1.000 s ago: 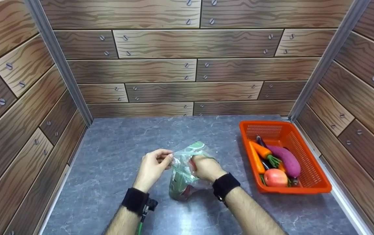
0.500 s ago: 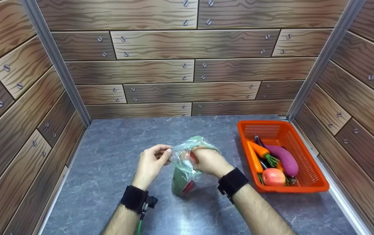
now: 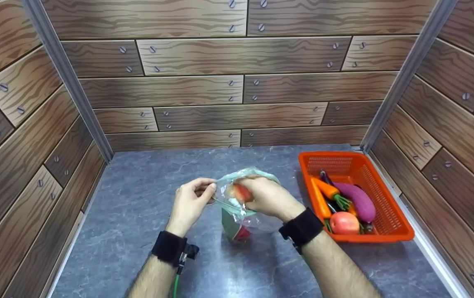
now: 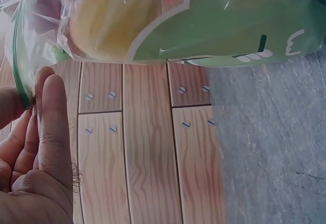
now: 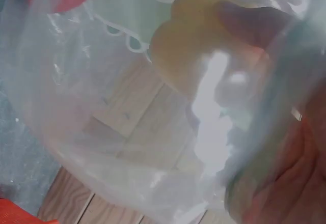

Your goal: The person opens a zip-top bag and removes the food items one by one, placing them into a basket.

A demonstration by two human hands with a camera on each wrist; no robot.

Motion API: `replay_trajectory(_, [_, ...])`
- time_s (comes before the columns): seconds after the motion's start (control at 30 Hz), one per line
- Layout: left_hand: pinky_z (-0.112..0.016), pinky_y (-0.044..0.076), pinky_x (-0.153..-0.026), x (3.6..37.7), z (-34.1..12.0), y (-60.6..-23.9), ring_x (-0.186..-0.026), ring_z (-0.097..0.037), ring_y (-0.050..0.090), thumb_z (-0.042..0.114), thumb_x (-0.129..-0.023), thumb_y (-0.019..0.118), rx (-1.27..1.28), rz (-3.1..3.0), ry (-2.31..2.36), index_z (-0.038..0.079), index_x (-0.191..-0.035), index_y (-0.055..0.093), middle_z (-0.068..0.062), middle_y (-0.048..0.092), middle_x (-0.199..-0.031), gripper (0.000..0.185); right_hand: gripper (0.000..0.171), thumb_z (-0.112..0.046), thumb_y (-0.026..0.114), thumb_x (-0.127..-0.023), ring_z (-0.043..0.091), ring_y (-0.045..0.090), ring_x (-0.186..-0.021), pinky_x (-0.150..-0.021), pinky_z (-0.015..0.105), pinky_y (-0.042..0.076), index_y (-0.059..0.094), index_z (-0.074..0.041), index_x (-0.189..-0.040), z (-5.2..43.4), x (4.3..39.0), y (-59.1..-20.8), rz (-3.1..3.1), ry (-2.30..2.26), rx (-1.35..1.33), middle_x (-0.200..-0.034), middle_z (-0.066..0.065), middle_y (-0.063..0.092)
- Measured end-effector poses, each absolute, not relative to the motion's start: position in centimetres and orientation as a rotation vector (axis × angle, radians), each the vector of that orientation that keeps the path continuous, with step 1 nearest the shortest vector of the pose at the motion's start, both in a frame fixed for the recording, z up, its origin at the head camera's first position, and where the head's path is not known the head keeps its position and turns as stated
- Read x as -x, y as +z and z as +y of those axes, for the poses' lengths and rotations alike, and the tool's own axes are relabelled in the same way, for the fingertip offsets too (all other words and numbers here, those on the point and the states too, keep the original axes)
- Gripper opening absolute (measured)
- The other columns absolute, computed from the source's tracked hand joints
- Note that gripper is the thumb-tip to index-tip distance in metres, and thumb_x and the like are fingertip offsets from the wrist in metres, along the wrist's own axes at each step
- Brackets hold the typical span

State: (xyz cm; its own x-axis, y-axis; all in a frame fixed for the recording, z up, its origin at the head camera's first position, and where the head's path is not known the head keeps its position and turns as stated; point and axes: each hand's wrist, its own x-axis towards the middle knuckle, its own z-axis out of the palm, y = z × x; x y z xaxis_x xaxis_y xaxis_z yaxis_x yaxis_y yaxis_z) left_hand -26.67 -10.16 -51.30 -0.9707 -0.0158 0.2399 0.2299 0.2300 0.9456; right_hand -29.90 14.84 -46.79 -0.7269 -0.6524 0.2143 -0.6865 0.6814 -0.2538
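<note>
Peach (image 3: 242,193) now higher in right grip (image 3: 268,196), left grip (image 3: 191,203) pinching bag (image 3: 243,215)

walls: brown wood-plank panels (image 3: 237,87) dotted with screws | corners: grey metal posts (image 3: 66,78) | surface: grey marbled tabletop (image 3: 146,186) | light: even

your left hand (image 3: 192,200) sits raised off the surface, thumb and forefinger pressed together in a pinch, the other fingers (image 4: 53,117) lying straight beside them. your right hand (image 3: 268,198) is close beside that pinch, knuckles up, fingers curled in a grip. both forearms angle inward, each wrist banded in black.
</note>
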Motion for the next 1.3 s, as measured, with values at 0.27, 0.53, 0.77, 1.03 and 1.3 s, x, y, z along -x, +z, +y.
replay_trajectory(0.27, [-0.025, 0.074, -0.08, 26.9, -10.0, -51.1, -0.086, -0.016, 0.084, 0.012, -0.113, 0.078, 0.193, -2.299, -1.817, 0.0, -0.126, 0.086, -0.016, 0.087, -0.107, 0.019, 0.063, -0.009, 0.097, -0.09, 0.029, 0.08, -0.119, -0.102, 0.049, 0.07, 0.076, -0.012, -0.149, 15.4, 29.2, -44.9, -2.74, 0.506, -1.151, -0.134, 0.01, 0.084])
replay_trajectory(0.53, [-0.023, 0.073, -0.081, 27.3, -10.2, -50.2, -0.086, -0.012, 0.082, 0.011, -0.113, 0.079, 0.164, -2.281, -1.803, 0.002, -0.126, 0.086, -0.016, 0.088, -0.108, 0.018, 0.066, -0.014, 0.099, -0.093, 0.033, 0.079, -0.133, -0.117, 0.055, 0.067, 0.073, -0.013, -0.153, 16.9, 29.2, -43.3, -2.655, 0.63, -1.196, -0.146, 0.011, 0.081])
replay_trajectory(0.77, [-0.023, 0.073, -0.081, 27.8, -10.2, -48.6, -0.086, -0.012, 0.083, 0.014, -0.113, 0.081, 0.192, -2.255, -1.774, 0.003, -0.125, 0.087, -0.015, 0.088, -0.109, 0.018, 0.072, -0.004, 0.099, -0.091, 0.036, 0.072, -0.151, -0.13, 0.053, 0.06, 0.07, -0.007, -0.157, 18.8, 29.5, -41.7, -2.546, 0.844, -1.157, -0.162, 0.015, 0.074])
replay_trajectory(1.03, [-0.022, 0.073, -0.08, 28.0, -10.2, -47.9, -0.086, -0.012, 0.083, 0.013, -0.111, 0.083, 0.186, -2.246, -1.776, 0.004, -0.124, 0.088, -0.017, 0.089, -0.114, 0.017, 0.072, 0.004, 0.098, -0.09, 0.037, 0.072, -0.15, -0.121, 0.051, 0.066, 0.069, -0.004, -0.155, 21.4, 29.7, -41.0, -2.492, 0.953, -1.05, -0.163, 0.017, 0.071])
replay_trajectory(1.3, [-0.022, 0.073, -0.08, 27.9, -10.2, -48.1, -0.085, -0.012, 0.083, 0.014, -0.11, 0.084, 0.193, -2.243, -1.776, 0.005, -0.125, 0.088, -0.016, 0.09, -0.113, 0.018, 0.072, 0.005, 0.098, -0.09, 0.039, 0.072, -0.149, -0.122, 0.053, 0.065, 0.07, -0.004, -0.155, 23.6, 29.9, -41.3, -2.503, 0.98, -0.968, -0.163, 0.018, 0.071])
